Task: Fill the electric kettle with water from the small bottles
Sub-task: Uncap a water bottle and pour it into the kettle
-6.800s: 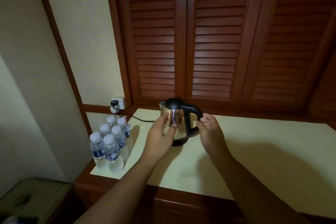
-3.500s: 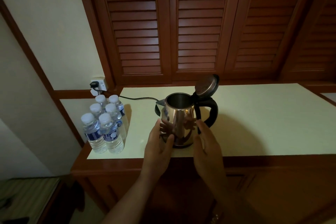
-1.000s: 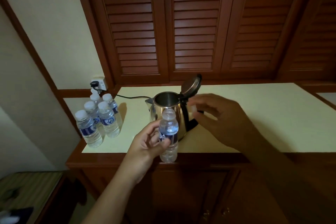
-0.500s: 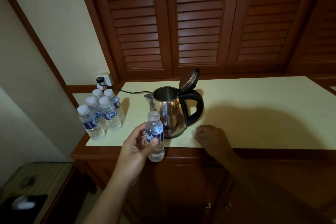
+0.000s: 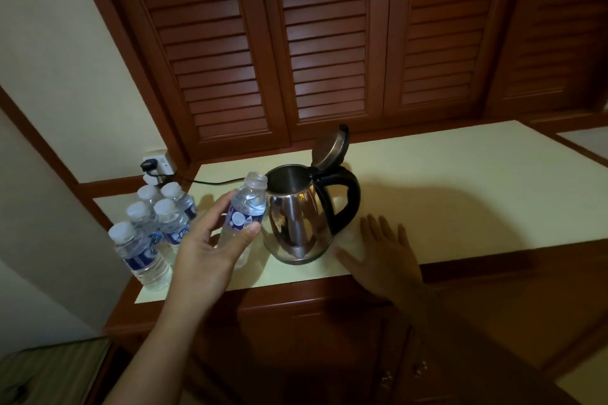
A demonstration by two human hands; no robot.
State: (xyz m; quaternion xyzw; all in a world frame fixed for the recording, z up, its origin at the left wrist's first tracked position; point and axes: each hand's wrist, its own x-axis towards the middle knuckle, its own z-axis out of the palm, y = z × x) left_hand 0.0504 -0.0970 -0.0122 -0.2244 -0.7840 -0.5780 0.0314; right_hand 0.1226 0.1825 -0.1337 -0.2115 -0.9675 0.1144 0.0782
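Head | steel kettle (image 5: 297, 220) lid raised | bottle (image 5: 247, 212) uncapped, tilted

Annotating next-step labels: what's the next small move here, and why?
Probably tip the bottle further with the left hand so its mouth passes over the kettle rim and it pours. The bottle is uncapped and leans toward the kettle, its mouth beside the rim; the lid stands open; the right hand lies flat on the counter.
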